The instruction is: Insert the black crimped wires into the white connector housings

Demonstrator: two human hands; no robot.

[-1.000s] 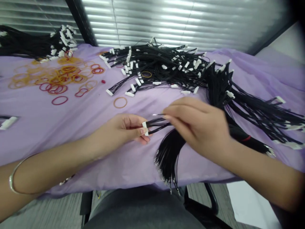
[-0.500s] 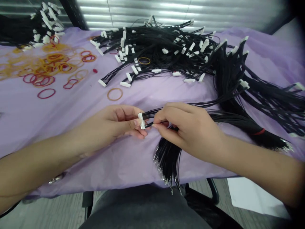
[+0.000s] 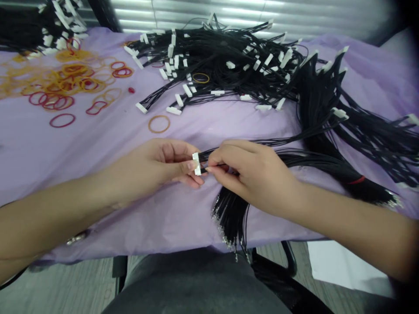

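Observation:
Between the thumb and fingers of my left hand (image 3: 166,163) is a small white connector (image 3: 197,164), held upright. Several black wires (image 3: 207,153) run from its right side toward my right hand (image 3: 252,176). My right hand pinches a thin black wire close to the connector's lower part; its other fingers are curled. Beneath my right hand, a bundle of loose black wires (image 3: 231,218) with bare metal tips hangs toward the table's front edge.
A big pile of black cables (image 3: 225,65) with white connectors lies at the back. Rubber bands (image 3: 73,80) are scattered at the left, one orange band (image 3: 159,124) nearer the middle. A banded wire bundle (image 3: 340,168) lies right. Purple cloth (image 3: 131,226) covers the table.
My right hand has moved slightly left, closer to the connector, and the wire gap between them is shorter. The view has shifted a little.

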